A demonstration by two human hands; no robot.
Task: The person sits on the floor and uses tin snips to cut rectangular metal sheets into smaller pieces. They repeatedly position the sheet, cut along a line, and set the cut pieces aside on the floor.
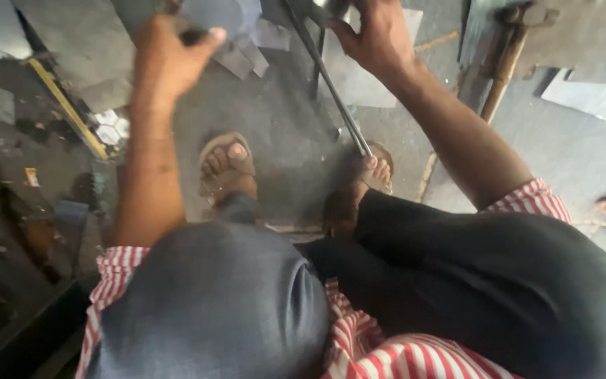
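Person, seated: red-and-white striped shirt [387, 354] with short sleeves; dark grey trousers [219, 309]; tan open-toed sandals [227, 151] on both feet; forearms bare, no rings or watch visible.

A single head camera looks steeply down, close over the seated person's knees [359, 295], past the feet [227, 165] to the floor [275, 119] just ahead.

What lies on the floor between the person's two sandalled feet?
In the head view, only bare grey floor lies between the left foot and the right foot. The long metal shears slant down to the right foot.
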